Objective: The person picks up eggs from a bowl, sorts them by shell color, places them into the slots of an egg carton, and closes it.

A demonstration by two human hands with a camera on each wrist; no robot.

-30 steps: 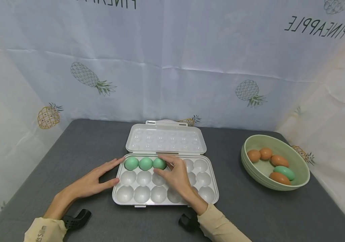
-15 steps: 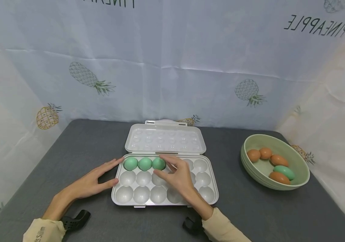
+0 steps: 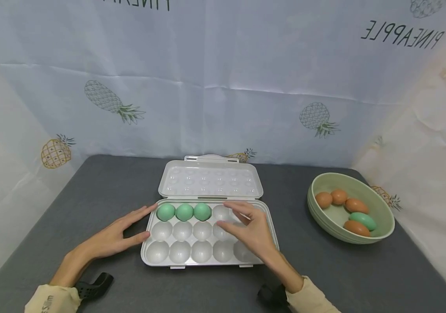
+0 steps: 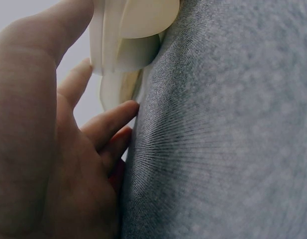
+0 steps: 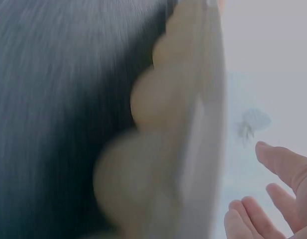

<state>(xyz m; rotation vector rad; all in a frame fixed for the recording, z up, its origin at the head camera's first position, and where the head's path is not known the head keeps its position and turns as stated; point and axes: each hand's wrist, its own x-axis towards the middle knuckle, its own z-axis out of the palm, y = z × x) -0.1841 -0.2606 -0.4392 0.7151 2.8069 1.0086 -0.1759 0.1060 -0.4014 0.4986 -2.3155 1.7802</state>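
At left, a person's left hand [image 3: 109, 238], in a cream sleeve [image 3: 55, 298] with a black strap [image 3: 95, 286] at the wrist, reaches across a dark grey table [image 3: 125, 182], fingers extended and thumb spread wide, gripping nothing; a fingertip and the thumb touch the left edge of a white egg tray [image 3: 179, 252]. The tray lies flat near the middle of the table, its lid [image 3: 211, 178] folded open toward the table's back edge. Three green eggs [image 3: 185, 212] sit side by side in the tray's back row, the first at the back left corner. To their right, the person's right hand [image 3: 256, 230] hovers over the tray, thumb and fingers parted in a loose curve, holding nothing and apart from the nearest egg. At far right, along the table's right edge near the back right corner, a pale green bowl [image 3: 321, 221] carries four brown eggs [image 3: 357, 205] and one green egg [image 3: 362, 221]. A pale curtain [image 3: 207, 117] printed with pineapples hangs beyond the table's back edge.
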